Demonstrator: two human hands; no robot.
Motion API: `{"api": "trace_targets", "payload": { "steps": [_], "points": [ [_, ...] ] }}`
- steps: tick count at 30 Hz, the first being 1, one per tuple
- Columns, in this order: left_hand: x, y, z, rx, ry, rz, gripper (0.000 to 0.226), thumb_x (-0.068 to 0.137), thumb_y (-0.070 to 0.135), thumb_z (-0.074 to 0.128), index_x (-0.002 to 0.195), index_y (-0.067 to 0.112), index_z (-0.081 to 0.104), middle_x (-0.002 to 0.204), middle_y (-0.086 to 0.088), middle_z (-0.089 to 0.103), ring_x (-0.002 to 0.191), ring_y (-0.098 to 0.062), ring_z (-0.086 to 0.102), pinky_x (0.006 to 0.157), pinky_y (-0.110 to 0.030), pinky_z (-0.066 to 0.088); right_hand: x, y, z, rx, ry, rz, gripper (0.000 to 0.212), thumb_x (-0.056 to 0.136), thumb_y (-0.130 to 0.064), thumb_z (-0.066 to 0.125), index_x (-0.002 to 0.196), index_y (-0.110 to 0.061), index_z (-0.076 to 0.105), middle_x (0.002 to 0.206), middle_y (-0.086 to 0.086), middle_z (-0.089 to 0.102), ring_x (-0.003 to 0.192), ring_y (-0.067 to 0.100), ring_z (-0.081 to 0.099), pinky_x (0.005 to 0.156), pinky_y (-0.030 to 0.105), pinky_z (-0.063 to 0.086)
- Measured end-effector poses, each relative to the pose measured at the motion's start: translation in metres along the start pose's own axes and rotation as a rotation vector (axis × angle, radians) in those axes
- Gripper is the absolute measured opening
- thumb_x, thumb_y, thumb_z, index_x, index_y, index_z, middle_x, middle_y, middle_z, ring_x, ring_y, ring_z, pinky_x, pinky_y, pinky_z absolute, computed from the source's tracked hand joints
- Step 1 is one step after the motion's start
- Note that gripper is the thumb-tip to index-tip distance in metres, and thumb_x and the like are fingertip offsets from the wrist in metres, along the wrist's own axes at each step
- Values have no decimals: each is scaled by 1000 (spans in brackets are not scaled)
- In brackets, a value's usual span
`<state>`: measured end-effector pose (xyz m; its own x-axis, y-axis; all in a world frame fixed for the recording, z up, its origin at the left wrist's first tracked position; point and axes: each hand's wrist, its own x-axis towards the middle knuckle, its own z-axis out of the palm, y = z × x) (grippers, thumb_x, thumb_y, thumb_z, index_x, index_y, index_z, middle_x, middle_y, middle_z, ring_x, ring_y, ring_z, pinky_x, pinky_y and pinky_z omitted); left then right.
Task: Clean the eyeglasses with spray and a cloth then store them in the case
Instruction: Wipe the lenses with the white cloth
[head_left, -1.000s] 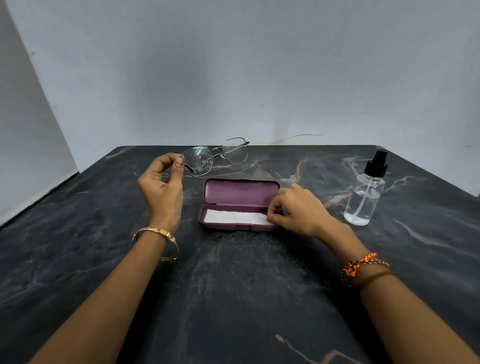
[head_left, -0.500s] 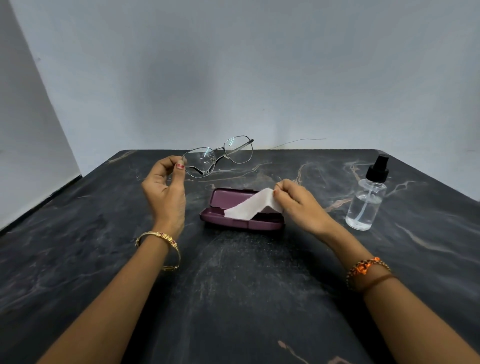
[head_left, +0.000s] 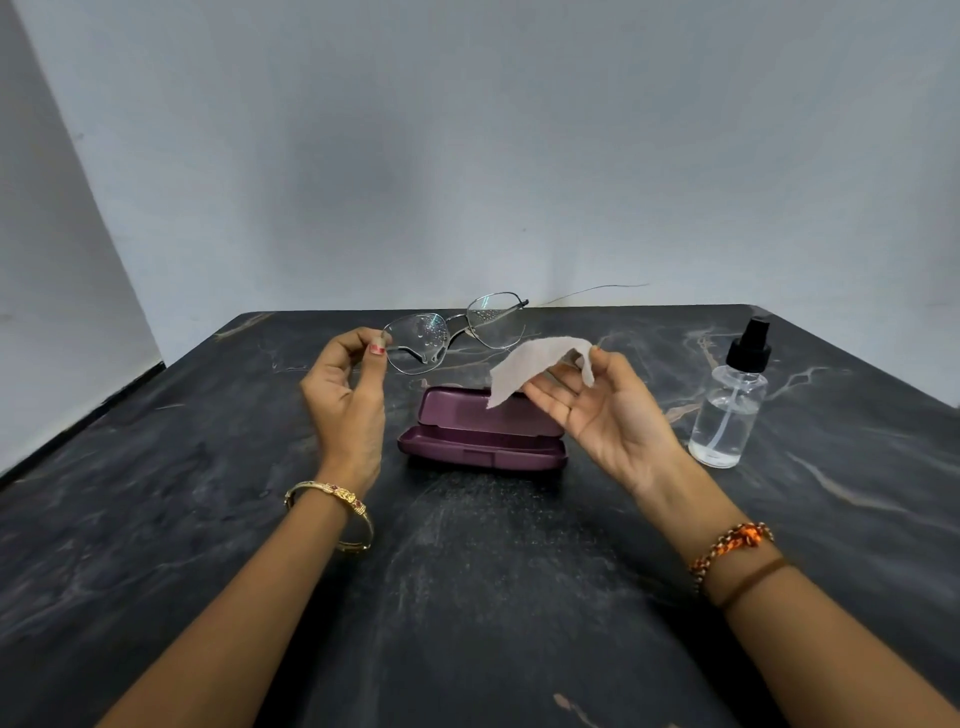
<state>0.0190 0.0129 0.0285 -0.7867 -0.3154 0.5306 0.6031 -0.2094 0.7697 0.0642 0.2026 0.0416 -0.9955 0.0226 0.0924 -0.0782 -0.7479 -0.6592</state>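
Head view: dark marbled table against pale grey walls.

Left hand: raised above the table, fingers curled, thumb and forefinger pinched on the glasses at one lens edge.
Right hand: raised, palm turned up, fingers spread, cloth draped over the fingertips, thumb on it.
Forearms: both reaching forward, wrists bent up.
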Motion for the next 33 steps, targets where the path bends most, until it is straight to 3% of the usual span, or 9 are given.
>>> {"api": "trace_targets", "payload": {
  "steps": [5,9,14,17,20,24,28,33],
  "points": [
    [-3,-4,1,15,-56,43,28,85,-1,54,77,25,60,83,2,62,84,-11,59,77,-19,46,-4,2,8,98,31,-55,32,96,-19,34,70,-9,51,95,16,62,75,24,71,70,36,58],
    [-5,-5,2,44,-104,91,28,84,-1,55,80,26,61,83,5,62,83,-7,60,74,-13,49,-6,2,10,100,74,-93,32,95,-22,36,71,-10,53,86,10,66,87,22,64,74,32,56],
    [-8,-2,3,123,-159,150,23,84,-2,55,84,21,59,84,4,62,81,3,60,74,-10,48,-6,3,11,156,129,-108,30,95,-26,40,76,-9,56,71,7,70,86,19,62,70,27,57],
    [-11,-1,4,149,-183,174,23,84,-3,54,85,19,58,84,5,61,80,6,60,73,-8,47,-6,4,12,151,152,-127,29,95,-30,40,86,-8,57,85,9,65,87,17,61,70,25,57],
    [-13,1,6,166,-201,203,26,84,-4,54,85,21,58,84,6,61,80,7,59,72,-6,46,-7,4,11,142,134,-123,37,94,-40,38,85,-10,58,85,5,64,89,14,61,75,24,55],
    [-14,4,6,175,-227,224,28,83,-4,54,85,24,58,85,6,60,82,7,59,73,-6,46,-9,0,8,218,116,-107,47,93,-44,32,105,-5,57,89,11,69,94,21,62,85,31,49],
    [-16,3,7,182,-248,225,16,82,2,55,89,16,58,87,6,60,85,6,59,75,-7,46,-9,-4,7,211,147,-111,27,93,-27,38,83,-12,58,76,10,72,83,20,66,79,30,53],
    [-17,4,7,181,-271,223,14,81,6,55,90,17,58,88,6,59,86,6,59,76,-7,47,-10,-4,7,80,232,-112,13,86,-19,55,75,-13,51,79,5,61,82,17,61,82,28,51]
  ]
}}
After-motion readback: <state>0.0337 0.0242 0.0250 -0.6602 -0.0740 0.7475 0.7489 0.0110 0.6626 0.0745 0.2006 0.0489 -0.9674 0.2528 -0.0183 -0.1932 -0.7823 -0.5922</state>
